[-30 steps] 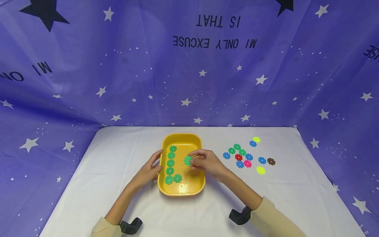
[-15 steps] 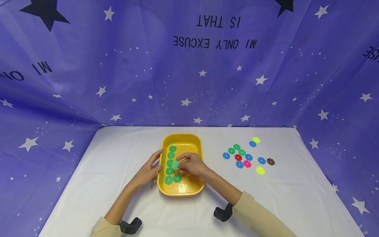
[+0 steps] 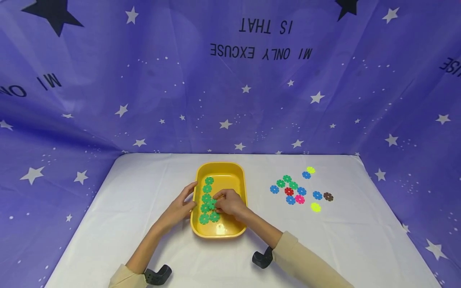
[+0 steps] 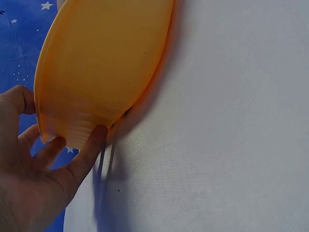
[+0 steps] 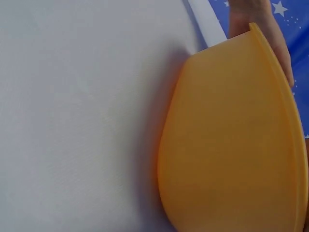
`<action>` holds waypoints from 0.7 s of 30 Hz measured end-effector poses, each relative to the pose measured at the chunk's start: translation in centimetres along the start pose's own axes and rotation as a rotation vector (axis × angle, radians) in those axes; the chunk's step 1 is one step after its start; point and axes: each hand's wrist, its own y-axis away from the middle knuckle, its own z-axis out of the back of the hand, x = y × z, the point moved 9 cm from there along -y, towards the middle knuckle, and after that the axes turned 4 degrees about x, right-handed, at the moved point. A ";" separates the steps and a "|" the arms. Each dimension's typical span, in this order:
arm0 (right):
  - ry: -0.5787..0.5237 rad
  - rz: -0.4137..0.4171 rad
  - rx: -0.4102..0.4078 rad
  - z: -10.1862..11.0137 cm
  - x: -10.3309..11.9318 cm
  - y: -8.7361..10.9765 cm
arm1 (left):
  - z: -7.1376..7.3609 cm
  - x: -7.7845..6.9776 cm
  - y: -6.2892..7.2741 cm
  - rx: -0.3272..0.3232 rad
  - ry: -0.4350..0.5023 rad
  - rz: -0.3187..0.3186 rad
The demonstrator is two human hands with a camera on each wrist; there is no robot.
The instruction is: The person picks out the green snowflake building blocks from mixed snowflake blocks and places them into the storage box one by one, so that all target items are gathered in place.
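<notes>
My left hand (image 3: 180, 208) rests against the left outer side of a yellow tray (image 3: 219, 237), its fingertips at the rim and wall. In the left wrist view the same hand (image 4: 43, 169) spreads its fingers and thumb over the outer wall. Inside the tray, my right hand (image 3: 230, 203) pinches a green toothed disc (image 3: 211, 204) close above the tray floor, overlapping the others in this view. Several green toothed discs (image 3: 207, 188) lie in a column along the tray's left side, with one green disc (image 3: 214, 217) beside the lowest.
To the tray's right, several toothed discs lie on the white cloth, among them a red disc (image 3: 289, 191), a pink disc (image 3: 300, 199), a brown disc (image 3: 328, 197) and a yellow disc (image 3: 315, 207). A purple star-patterned curtain (image 3: 223, 100) stands behind the table.
My right hand has carried the green disc leftward across the tray, then slightly nearer, to beside the column of discs. My left hand has stayed at the tray's side.
</notes>
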 end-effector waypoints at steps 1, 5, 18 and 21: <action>0.011 0.003 -0.005 0.0 0.0 0.0 | 0.0 0.0 0.0 0.000 0.000 0.000; 0.061 0.007 -0.020 0.1 -0.1 0.0 | 0.0 0.1 -0.1 -0.004 -0.004 0.001; 0.125 0.020 -0.045 0.1 -0.2 -0.2 | 0.0 -0.1 0.0 -0.007 -0.016 0.007; 0.130 0.030 -0.045 0.2 -0.1 -0.2 | 0.0 -0.1 0.0 -0.009 -0.021 0.011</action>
